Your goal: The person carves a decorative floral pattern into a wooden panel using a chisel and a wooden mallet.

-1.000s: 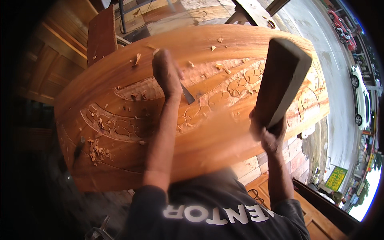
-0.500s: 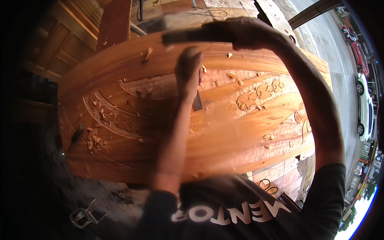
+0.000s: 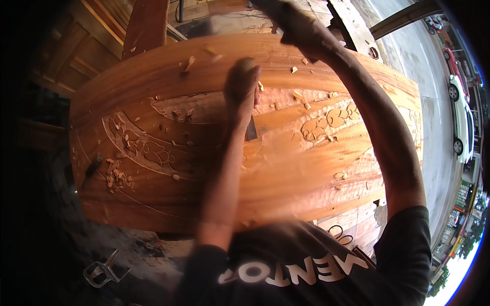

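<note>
The left hand (image 3: pixel 242 84) is clamped in a closed grip around a chisel (image 3: pixel 251 130), its blade touching the carved wooden panel (image 3: pixel 286 173) near the middle. The right hand (image 3: pixel 301 28), blurred, grips a dark mallet (image 3: pixel 275 7) beyond the panel's far edge. Wood chips (image 3: pixel 116 178) lie near the left end.

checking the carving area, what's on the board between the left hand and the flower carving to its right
In the head view, a smooth uncarved band of board with loose chips lies between the left hand and the flower carving.
</note>
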Demonstrator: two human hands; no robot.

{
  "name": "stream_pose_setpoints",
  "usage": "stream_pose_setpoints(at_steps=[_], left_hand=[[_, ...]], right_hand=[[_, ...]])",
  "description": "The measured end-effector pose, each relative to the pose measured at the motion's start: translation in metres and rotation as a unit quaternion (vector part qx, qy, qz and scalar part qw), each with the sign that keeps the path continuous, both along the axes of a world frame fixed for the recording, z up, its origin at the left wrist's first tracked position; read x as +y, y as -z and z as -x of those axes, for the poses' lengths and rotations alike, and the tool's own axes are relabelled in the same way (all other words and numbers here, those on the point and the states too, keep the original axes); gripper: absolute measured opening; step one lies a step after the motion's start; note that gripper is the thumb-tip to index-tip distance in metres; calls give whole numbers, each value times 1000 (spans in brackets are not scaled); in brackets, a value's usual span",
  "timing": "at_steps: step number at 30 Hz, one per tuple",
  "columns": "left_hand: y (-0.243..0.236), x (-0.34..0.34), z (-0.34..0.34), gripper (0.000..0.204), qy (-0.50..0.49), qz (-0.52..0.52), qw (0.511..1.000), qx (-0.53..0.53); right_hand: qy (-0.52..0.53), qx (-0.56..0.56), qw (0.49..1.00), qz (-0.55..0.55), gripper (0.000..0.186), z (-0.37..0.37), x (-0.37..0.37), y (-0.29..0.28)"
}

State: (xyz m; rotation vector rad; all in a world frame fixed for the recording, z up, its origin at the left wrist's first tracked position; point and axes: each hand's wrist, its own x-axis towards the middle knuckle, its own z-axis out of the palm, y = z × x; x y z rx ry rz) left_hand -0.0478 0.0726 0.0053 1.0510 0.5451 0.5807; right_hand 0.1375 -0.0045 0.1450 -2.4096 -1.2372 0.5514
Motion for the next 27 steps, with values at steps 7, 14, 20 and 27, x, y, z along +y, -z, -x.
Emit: stream_pose_setpoints(at_steps=[7,14,20,27], left_hand=[[-3,-4,4,33,-24,-21,999,-41],[-2,-4,4,26,9,-10,999,-37],[-3,-5,5,26,-23,-39,999,-18],[-15,-7,18,31,3,-61,996,-72]], right_hand=[[-130,-127,977,-108,84,-10,-9,-1],[-187,-167,965,81,91,-8,-21,2],[-261,-151,953,5,85,4,-28,11],[-174,-154,971,-56,90,20,-41,-3]])
